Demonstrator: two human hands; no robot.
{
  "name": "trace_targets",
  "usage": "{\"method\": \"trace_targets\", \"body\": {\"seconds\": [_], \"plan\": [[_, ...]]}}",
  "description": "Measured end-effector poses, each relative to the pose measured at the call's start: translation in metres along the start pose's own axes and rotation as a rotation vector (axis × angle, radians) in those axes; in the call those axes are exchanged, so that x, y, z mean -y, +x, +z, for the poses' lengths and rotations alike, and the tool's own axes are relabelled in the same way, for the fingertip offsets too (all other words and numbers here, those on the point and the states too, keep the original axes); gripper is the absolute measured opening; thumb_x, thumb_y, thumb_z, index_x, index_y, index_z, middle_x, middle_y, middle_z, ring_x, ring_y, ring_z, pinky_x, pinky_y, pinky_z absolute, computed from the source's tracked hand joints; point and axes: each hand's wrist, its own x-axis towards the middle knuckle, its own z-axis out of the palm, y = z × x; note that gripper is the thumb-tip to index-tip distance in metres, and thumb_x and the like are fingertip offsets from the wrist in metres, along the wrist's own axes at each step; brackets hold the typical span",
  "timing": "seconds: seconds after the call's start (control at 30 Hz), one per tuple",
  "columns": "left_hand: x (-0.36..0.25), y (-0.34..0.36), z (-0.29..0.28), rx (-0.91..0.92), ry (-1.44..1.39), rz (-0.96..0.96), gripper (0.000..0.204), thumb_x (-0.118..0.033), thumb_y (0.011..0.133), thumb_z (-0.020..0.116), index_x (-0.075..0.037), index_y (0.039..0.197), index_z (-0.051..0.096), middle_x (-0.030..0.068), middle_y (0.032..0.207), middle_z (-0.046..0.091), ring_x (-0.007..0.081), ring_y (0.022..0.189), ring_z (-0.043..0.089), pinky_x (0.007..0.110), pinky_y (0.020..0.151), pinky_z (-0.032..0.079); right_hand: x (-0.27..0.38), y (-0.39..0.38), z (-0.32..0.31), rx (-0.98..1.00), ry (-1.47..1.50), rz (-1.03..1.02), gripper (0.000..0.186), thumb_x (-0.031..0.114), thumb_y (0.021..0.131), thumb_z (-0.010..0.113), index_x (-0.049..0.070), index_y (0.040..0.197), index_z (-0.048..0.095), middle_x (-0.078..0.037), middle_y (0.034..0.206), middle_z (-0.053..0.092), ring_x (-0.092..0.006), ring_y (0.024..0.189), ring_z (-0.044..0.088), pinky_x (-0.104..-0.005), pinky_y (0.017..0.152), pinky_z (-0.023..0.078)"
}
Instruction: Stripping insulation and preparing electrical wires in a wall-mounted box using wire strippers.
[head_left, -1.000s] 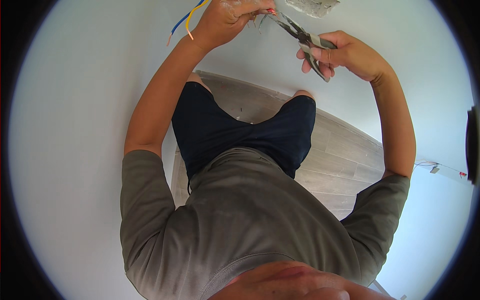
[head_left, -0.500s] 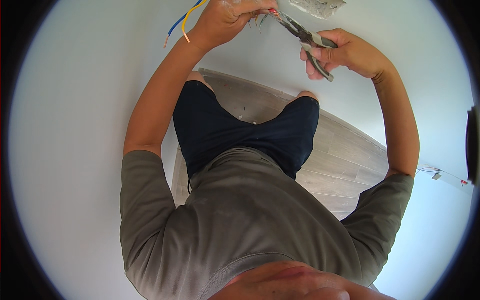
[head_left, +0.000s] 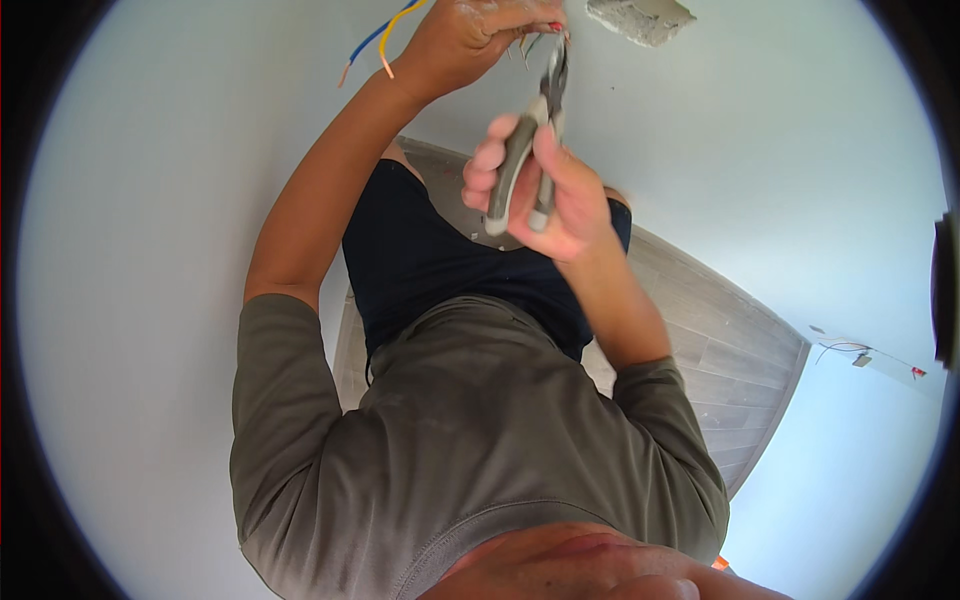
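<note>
At the top of the view my left hand (head_left: 465, 45) is closed in a pinch on a red wire (head_left: 556, 27), whose red end shows at the fingertips. Grey-handled pliers (head_left: 515, 165) are in my right hand (head_left: 572, 195), pointing up, with the jaws at the red wire beside my left fingertips. Whether the jaws grip the wire is too small to tell. A few thin bare wire ends (head_left: 524, 48) hang below my left fingers. Left of that wrist dangle a blue wire (head_left: 364, 48) and a yellow wire (head_left: 384, 42), both with bare copper tips.
A rough patch of broken plaster (head_left: 645, 20) breaks the pale wall (head_left: 740, 150) to the right of the pliers. Below is a wood-plank floor (head_left: 705, 330) with small debris between my knees. Farther right, loose wires (head_left: 845, 347) come out of another wall.
My right hand has swung left and down, turning the pliers from a slant to nearly upright below the wire. My left hand keeps its pinch, almost in the same place.
</note>
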Motion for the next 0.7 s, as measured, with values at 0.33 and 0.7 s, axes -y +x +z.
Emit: {"method": "trace_targets", "body": {"seconds": [0.33, 0.7], "plan": [[0.005, 0.004, 0.001, 0.061, -0.117, -0.004, 0.013, -0.004, 0.085, 0.070, -0.005, 0.098, 0.071, 0.0125, 0.099, 0.074, 0.0300, 0.092, 0.072, 0.036, 0.081, 0.057, 0.164, -0.006, 0.068, -0.373, -1.708, 0.568, 0.025, 0.019, 0.096, 0.062, -0.001, 0.112, 0.068, -0.005, 0.094, 0.071, -0.0085, 0.073, 0.055, -0.0262, 0.068, 0.050], [0.003, 0.002, -0.002, 0.079, -0.100, -0.015, 0.014, -0.005, 0.088, 0.068, -0.005, 0.101, 0.072, 0.0138, 0.102, 0.074, 0.0303, 0.095, 0.072, 0.038, 0.083, 0.058, 0.173, 0.047, 0.128, -0.368, -2.186, 0.932, 0.024, 0.024, 0.096, 0.063, 0.001, 0.092, 0.070, -0.005, 0.077, 0.068, -0.0100, 0.063, 0.055, -0.0283, 0.061, 0.052]]}}
